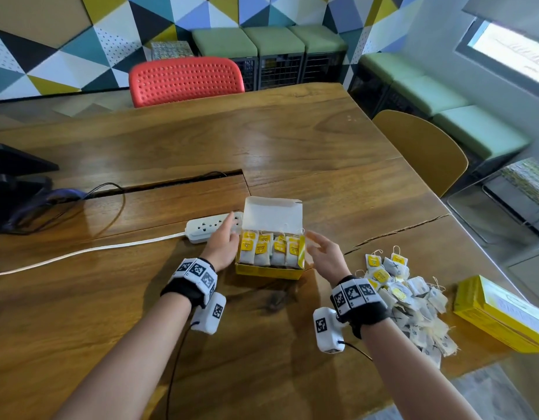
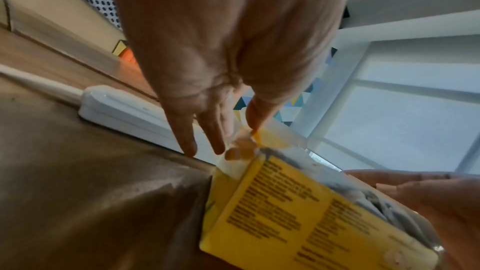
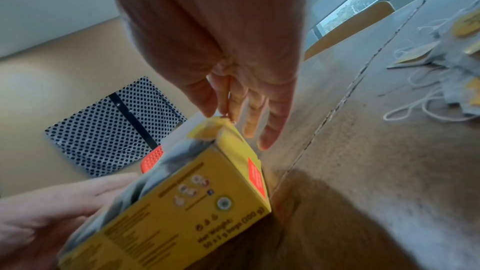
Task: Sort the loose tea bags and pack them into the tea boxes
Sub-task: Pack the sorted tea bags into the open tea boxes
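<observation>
An open yellow tea box [image 1: 268, 271] stands mid-table with its white lid up. Rows of tea bags [image 1: 271, 248] with yellow tags fill it. My left hand [image 1: 230, 234] is against the box's left end with its fingers straight. In the left wrist view the left hand [image 2: 223, 139] has its thumb at the box's [image 2: 285, 213] corner flap. My right hand [image 1: 315, 244] is by the right end, fingers relaxed and holding nothing. In the right wrist view the right hand [image 3: 233, 126] hovers at the box's [image 3: 182, 202] upper corner. A pile of loose tea bags [image 1: 407, 301] lies to the right.
A second yellow tea box [image 1: 501, 316], closed, lies at the table's right edge past the pile. A white power strip [image 1: 207, 228] with its cord sits just behind my left hand. A dark monitor base [image 1: 16, 189] stands far left. Red [image 1: 186, 80] and yellow [image 1: 422, 150] chairs border the table.
</observation>
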